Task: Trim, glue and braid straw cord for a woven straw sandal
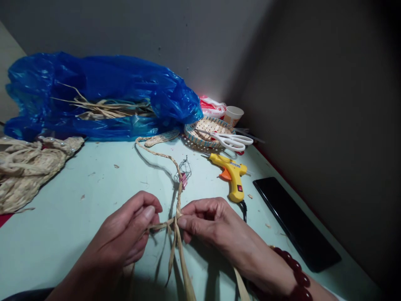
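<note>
Here, left hand [130, 230] and right hand [214, 223], nearly closed, pinch braided straw [178, 200].

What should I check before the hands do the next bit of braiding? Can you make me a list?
1. Left hand has a strand: ok, it is held in the fingers.
2. Right hand steadies the braid: ok, thumb and fingers pinch it where the strands split.
3. Scissors away from the fingers: ok, they lie by the woven basket.
4. Yellow glue gun apart from the braid: ok, it lies to the right.
5. Glue gun cool: cannot tell.
6. Table free of scraps: not ok, little bits are scattered.
</note>
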Motion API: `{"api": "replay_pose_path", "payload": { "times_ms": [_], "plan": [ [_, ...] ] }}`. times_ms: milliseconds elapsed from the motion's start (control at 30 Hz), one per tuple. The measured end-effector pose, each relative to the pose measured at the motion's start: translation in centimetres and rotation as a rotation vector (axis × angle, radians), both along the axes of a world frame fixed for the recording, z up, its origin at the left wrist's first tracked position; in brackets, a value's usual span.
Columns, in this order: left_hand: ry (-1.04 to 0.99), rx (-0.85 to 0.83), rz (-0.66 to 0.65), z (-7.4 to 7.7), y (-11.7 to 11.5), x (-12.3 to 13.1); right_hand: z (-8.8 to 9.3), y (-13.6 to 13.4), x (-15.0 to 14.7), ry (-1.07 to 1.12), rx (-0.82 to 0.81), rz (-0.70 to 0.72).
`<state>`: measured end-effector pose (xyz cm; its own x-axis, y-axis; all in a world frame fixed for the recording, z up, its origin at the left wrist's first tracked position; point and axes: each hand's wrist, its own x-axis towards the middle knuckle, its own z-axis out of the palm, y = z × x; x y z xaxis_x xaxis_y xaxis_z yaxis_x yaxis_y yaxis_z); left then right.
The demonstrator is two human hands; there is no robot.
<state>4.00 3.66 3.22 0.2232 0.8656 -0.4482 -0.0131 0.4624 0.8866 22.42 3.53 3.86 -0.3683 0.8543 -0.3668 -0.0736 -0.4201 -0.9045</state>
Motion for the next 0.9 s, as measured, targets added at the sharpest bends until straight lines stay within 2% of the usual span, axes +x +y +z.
{"api": "replay_pose_path", "payload": {
  "times_ms": [200,367,500,733,900],
  "plan": [
    [0.114,0.056,-0.048,-1.0,-1.1,-1.1,0.0,0.1,0.2,0.001,0.038,0.012],
    [0.242,0.039,-0.02,-0.2,-1.8,-1.2,0.4,0.1,0.2,-0.008,0.044,0.011],
    [0.204,0.046,-0.035,0.5,-2.0,-1.5,0.3,0.0,0.3,-0.006,0.087,0.025],
    [0.034,0.01,0.006,0.7,-1.3,-1.5,0.0,0.0,0.5,0.034,0.115,0.033],
    [0.056,0.043,0.046,0.7,-1.3,-0.4,0.0,0.0,0.4,0.045,0.118,0.036]
  ]
}}
